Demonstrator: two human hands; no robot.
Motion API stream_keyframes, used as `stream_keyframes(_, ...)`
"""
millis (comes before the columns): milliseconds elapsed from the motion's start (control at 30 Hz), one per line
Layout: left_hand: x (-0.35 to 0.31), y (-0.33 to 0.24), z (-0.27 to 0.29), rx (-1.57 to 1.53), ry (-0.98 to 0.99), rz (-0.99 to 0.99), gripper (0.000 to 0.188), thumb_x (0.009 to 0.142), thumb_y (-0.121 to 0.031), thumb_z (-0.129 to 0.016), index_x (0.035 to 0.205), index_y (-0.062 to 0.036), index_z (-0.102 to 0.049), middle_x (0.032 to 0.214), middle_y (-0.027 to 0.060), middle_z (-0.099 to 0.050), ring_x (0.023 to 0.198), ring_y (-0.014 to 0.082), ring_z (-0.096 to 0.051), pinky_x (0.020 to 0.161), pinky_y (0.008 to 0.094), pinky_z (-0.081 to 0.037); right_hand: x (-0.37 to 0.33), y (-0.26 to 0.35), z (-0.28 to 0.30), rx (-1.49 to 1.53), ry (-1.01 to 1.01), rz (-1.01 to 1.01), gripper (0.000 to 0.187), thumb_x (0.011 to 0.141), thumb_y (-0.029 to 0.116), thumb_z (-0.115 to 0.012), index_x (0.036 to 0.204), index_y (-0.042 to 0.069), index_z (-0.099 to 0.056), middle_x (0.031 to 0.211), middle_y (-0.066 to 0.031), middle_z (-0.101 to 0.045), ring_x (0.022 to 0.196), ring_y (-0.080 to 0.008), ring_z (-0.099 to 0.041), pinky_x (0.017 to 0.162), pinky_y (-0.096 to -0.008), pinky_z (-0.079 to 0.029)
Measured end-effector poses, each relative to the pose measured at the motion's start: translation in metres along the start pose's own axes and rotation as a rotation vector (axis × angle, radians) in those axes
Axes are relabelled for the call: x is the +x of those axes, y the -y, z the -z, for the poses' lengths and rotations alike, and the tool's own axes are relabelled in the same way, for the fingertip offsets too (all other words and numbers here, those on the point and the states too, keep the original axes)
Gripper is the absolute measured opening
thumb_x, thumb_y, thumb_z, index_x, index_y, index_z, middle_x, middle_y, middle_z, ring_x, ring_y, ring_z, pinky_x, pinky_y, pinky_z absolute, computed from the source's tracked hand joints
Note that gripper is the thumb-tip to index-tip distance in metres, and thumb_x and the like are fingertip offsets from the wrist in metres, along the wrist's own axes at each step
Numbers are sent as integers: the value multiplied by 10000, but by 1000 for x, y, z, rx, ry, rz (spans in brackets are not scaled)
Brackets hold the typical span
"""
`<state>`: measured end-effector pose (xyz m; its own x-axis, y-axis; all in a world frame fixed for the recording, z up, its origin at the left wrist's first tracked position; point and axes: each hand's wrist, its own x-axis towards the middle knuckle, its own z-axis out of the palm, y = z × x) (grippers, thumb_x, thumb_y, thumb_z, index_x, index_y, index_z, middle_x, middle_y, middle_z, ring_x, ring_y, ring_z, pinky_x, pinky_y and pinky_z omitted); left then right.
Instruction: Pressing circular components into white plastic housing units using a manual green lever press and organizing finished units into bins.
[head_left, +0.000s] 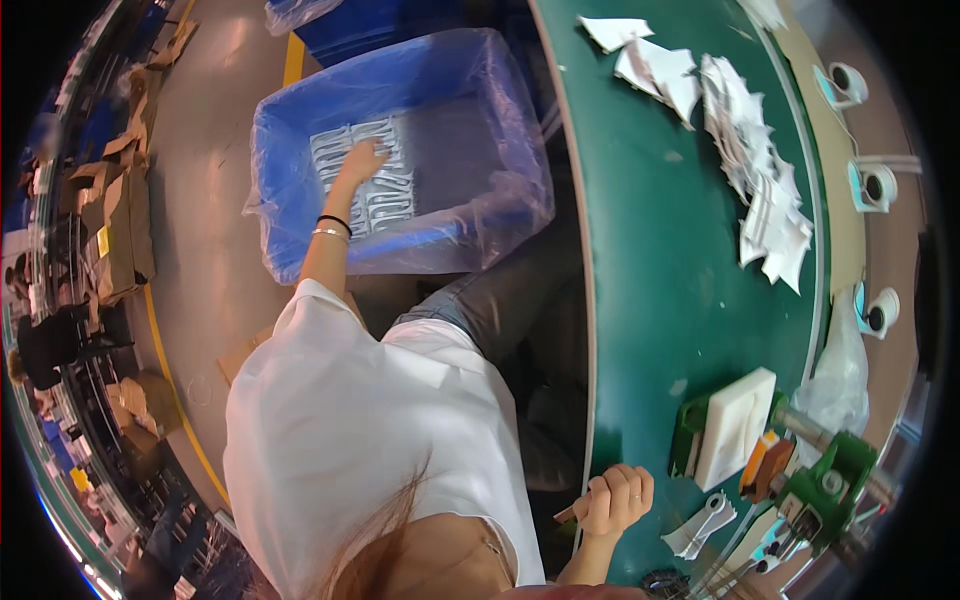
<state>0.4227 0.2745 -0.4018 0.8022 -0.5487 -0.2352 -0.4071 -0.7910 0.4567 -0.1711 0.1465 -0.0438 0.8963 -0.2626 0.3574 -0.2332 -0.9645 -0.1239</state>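
Note:
My left hand reaches down into a blue bin lined with clear plastic. Its fingers are bent together over rows of slim, curved, pale grey-white parts laid side by side; whether a part is between the fingers is hidden. My right hand is curled closed above the near edge of the green worktable. A small brownish edge shows at its fingers, too little to name. Right of that hand stands a green bench press with a white block beside it.
White, pointed, flat pieces lie overlapping along the table's far side. Another white piece rests near the press. Round white fixtures line the right side. A clear plastic bag sits behind the press. Cardboard boxes stand across the aisle at left.

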Motion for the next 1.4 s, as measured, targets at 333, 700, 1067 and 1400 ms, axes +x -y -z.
stream_keyframes(333, -32, 47, -115, 580, 515, -11, 1146, 640, -376, -904, 1567, -222, -248, 1629, 141, -210, 1478, 397, -257, 1143, 574, -350, 62, -4, -28, 93, -1, -124, 118, 846, 38, -531, 846, 19, -648, 855, -134, -649, 705, -305, -610, 588, -386, -489)
stream_keyframes(700, -34, 56, -131, 648, 401, -115, 977, 704, -383, -836, 1527, -226, -333, 1618, 110, -225, 1516, 324, -175, 1200, 508, -235, 69, 7, -36, 55, 39, -258, 191, 704, -31, -528, 819, 50, -656, 827, -91, -582, 651, -272, -536, 547, -361, -412)
stream_keyframes(1067, -36, 63, -156, 610, 423, -61, 1141, 613, -378, -911, 1541, -257, -259, 1600, 104, -241, 1512, 302, -188, 1203, 514, -230, 69, 8, -38, 55, 61, -325, 177, 697, -38, -516, 799, 53, -628, 813, -96, -566, 629, -271, -514, 528, -353, -387)
stream_keyframes(1400, -13, 73, -166, 762, 580, -209, 1062, 590, -390, -913, 1478, -217, -356, 1595, 126, -265, 1507, 309, -204, 1205, 576, -191, 68, 9, -37, 36, 90, -369, 149, 704, -36, -503, 782, 55, -592, 795, -109, -550, 612, -266, -473, 519, -346, -342)
